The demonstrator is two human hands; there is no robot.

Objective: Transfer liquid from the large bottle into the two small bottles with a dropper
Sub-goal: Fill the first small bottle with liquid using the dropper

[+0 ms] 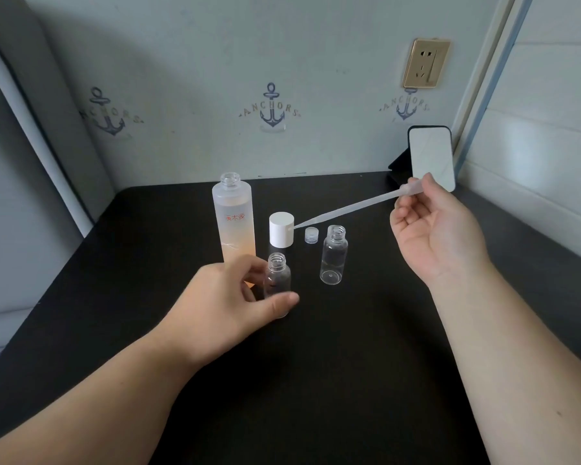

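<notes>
Bottles (234, 219): one large, two small.

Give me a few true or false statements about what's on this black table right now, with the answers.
1. The large bottle has its cap off. True.
2. The right hand holds the white cap. False: it pinches the dropper; the cap stands on the table.
3. The left hand grips a small bottle. True.
4. The other small bottle is capped. False: its neck is open.
</notes>
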